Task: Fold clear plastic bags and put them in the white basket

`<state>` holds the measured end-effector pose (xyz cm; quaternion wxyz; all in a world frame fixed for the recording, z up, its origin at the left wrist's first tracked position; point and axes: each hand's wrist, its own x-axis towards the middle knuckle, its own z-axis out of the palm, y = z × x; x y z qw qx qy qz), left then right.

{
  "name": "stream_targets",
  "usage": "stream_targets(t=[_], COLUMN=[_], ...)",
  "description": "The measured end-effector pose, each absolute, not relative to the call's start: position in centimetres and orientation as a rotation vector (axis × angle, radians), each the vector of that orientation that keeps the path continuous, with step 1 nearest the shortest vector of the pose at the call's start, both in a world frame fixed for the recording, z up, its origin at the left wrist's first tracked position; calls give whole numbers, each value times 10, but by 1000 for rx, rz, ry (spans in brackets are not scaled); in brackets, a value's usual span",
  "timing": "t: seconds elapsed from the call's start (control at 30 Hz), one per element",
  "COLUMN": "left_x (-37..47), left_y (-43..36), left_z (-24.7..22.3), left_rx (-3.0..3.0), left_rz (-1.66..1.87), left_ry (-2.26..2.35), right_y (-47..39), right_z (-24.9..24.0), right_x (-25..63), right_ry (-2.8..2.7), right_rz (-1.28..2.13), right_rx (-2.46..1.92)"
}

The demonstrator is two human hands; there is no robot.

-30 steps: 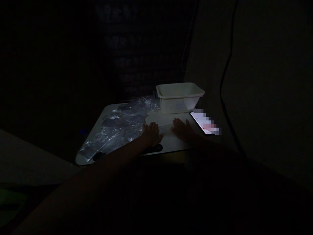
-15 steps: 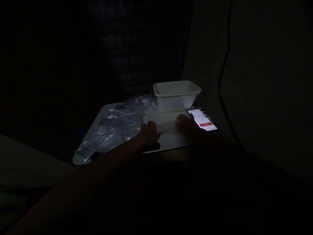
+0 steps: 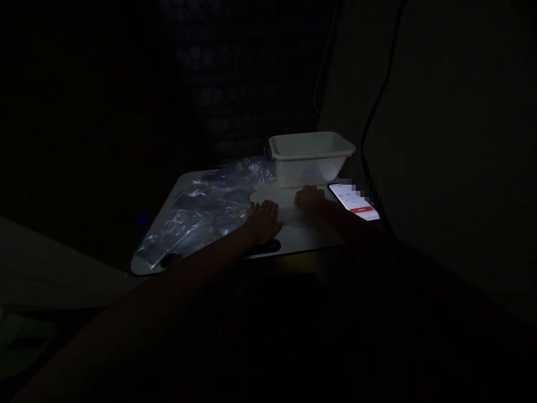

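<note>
My left hand (image 3: 264, 220) lies flat with its fingers spread at the left end of a thin clear plastic bag (image 3: 289, 215) on the white table (image 3: 310, 238). At the bag's far right edge is my right hand (image 3: 309, 197), its fingers curled in and pressed together; whatever they hold is too dark and small to make out. Left of my left hand, a spread of crinkled clear plastic bags (image 3: 197, 215) covers that side of the table.
A white plastic tub (image 3: 310, 170) stands at the back right of the table. Beside it lies a lit phone (image 3: 356, 202). A dark cable (image 3: 377, 101) hangs down the right wall. Black oval slots show near the table's front edge.
My right hand has gone from spread fingers to curled ones and moved slightly away from the phone. My left hand stays flat. The whole view has shifted a little.
</note>
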<state>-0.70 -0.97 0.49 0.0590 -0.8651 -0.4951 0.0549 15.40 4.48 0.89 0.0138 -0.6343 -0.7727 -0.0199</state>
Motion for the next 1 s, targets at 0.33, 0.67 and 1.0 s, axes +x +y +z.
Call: stream_targets(t=[0.33,0.67,1.0], left_x=[-3,2,8], left_y=[-6,-9,15], left_z=[3,10,14], left_rx=[-2657,-2786,-2986], left_rz=[120,44,-645], left_ry=[-1455,-1334,-1846], right_y=[43,40,26], right_z=[4,12,28], right_x=[166,160,159], right_ry=[-2456,-2463,-2549], right_rz=[2,81,-48], right_rx=[-1820,-1920,-1446])
